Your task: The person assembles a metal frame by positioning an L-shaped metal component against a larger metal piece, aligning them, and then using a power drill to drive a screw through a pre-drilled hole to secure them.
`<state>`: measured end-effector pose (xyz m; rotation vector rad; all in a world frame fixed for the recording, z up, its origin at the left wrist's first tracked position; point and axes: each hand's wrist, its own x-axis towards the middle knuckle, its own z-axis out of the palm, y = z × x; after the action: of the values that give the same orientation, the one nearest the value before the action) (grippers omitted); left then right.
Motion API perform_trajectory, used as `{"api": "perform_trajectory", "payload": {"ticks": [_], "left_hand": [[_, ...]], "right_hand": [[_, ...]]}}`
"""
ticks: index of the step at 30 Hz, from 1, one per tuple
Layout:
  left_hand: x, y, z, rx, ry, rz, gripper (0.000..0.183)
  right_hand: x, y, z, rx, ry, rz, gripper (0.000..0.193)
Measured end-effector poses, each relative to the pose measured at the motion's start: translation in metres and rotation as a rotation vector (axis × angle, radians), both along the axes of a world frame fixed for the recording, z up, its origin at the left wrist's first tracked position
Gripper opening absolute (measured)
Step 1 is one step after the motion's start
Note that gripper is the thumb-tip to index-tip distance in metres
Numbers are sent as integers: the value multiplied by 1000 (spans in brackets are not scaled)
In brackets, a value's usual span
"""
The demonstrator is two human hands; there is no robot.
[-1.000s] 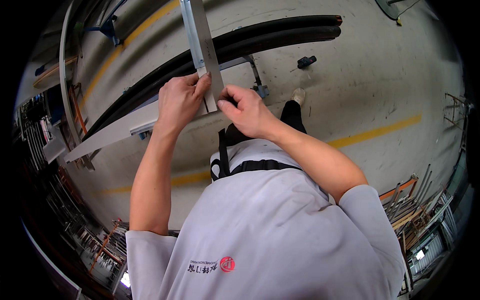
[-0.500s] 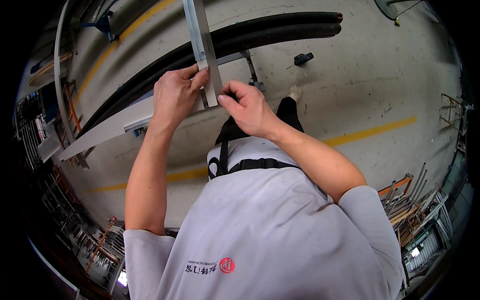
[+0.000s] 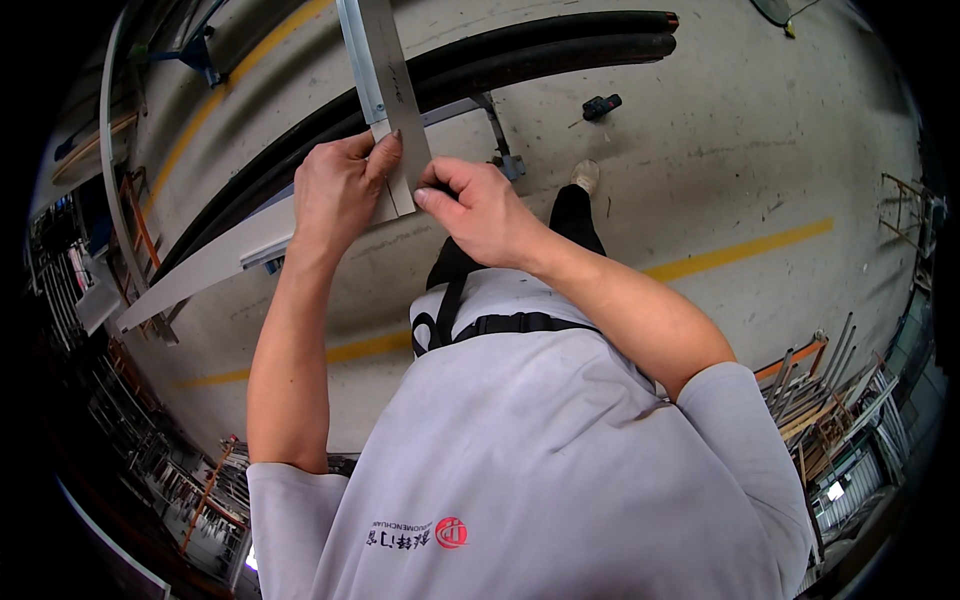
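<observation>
Floor below, my left hand pinches the frame, likely steadying it; my right hand is curled, grip unclear.

Grey shirt, chest print — round red logo beside dark characters with a small row of Latin letters, all upside down here. Pale profile has a dark scribbled mark — too small to read.
</observation>
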<state>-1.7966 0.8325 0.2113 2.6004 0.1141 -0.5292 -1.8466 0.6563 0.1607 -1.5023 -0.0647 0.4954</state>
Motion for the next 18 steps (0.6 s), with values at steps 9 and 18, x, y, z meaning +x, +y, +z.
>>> {"api": "perform_trajectory", "payload": {"ticks": [9,18], "left_hand": [[3,-8,-2,165,-54,-1,48],[5,-19,5,232,-19,32,47]], "right_hand": [[-2,4,-5,-141,-289,8,13],[-5,8,-16,-115,-276,25,12]]}}
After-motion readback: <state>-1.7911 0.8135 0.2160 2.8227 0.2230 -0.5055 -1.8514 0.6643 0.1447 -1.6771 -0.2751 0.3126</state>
